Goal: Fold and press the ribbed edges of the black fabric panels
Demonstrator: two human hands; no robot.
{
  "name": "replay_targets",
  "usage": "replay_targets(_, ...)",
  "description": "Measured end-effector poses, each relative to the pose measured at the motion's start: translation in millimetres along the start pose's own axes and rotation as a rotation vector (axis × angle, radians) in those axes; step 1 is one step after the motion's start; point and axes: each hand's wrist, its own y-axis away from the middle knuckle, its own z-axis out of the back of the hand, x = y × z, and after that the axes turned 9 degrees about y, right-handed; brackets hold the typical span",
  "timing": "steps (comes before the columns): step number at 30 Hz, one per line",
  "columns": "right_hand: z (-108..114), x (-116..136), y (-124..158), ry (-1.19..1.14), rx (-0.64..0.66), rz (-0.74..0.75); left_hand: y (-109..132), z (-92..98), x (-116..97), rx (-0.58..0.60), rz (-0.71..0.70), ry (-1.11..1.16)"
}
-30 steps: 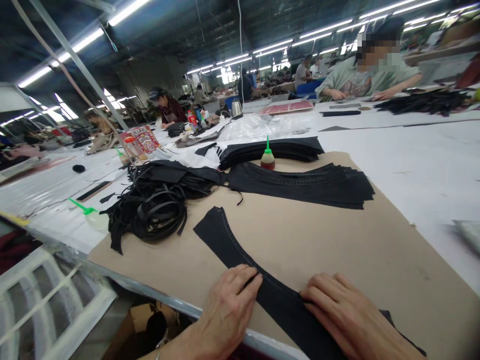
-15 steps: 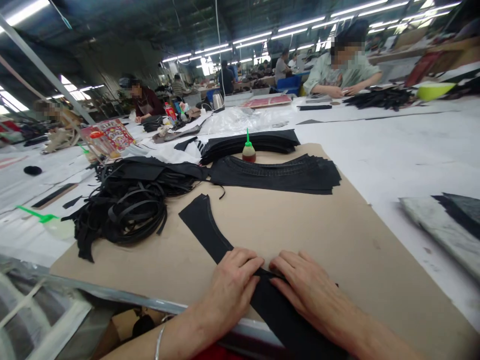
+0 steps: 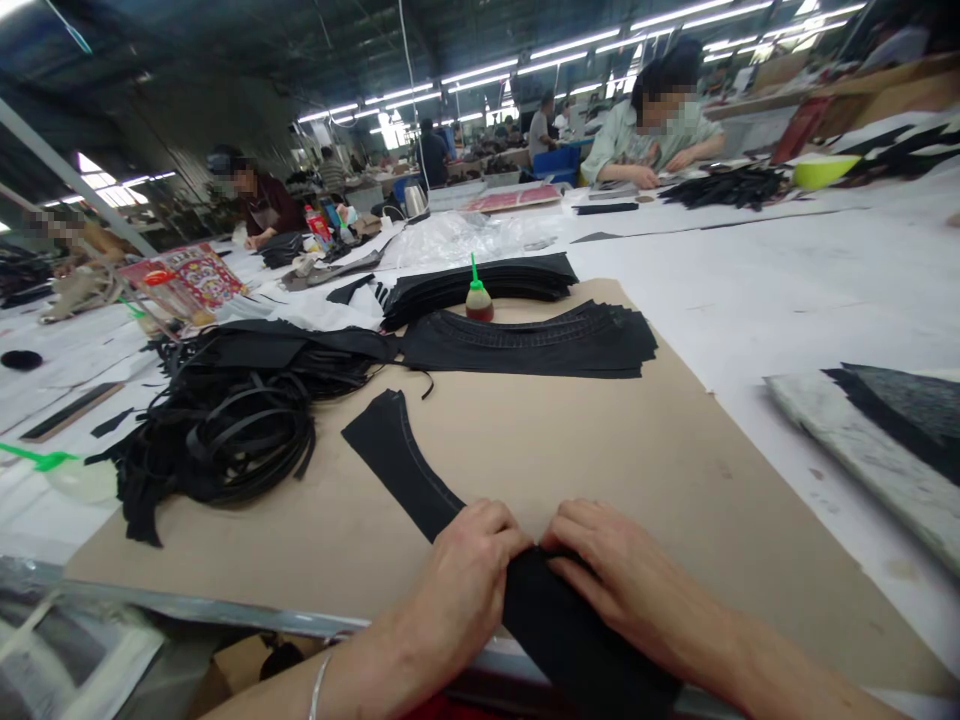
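Note:
A long curved piece of black material (image 3: 401,470) lies slantwise across the tan board, with a stitched-looking line along its curved inner edge. My left hand (image 3: 480,565) is closed on that edge near the middle, fingertips pressed down. Just to its right, my right hand (image 3: 611,560) pinches the same edge between thumb and fingers. The near part of the piece runs under my right hand and over the table's front edge. Both hands hide the edge itself where they grip.
Beyond lies a fanned stack of curved black pieces (image 3: 525,350), with a green-nozzled bottle (image 3: 478,303) behind it. A heap of black strips (image 3: 232,440) sits left. A marbled slab (image 3: 847,450) is at right. Across the table a co-worker (image 3: 652,130) handles something.
The view has swung slightly right, so the surroundings shift left. My left thumb has moved out of sight behind the hand, and the fingertips of both hands stay close together on the edge.

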Motion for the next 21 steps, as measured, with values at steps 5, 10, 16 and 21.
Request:
replay_targets(5, -2.9, -7.0, 11.2, 0.06, -0.032, 0.11, 16.7, -8.9, 2.9, -0.03, -0.105, -0.018)
replay_targets(10, -2.7, -13.2, 18.6, 0.087, -0.051, 0.172, 20.8, -10.8, 6.3, -0.032, -0.165, -0.042)
replay_targets(16, -0.4, -18.5, 23.0, 0.121, -0.082, 0.214, 18.9, -9.3, 2.7, 0.012, -0.159, -0.127)
replay_targets(21, 5.4, -20.1, 29.2, 0.143, -0.129, 0.239, 20.3, -13.3, 6.7, -0.008, -0.209, -0.183)
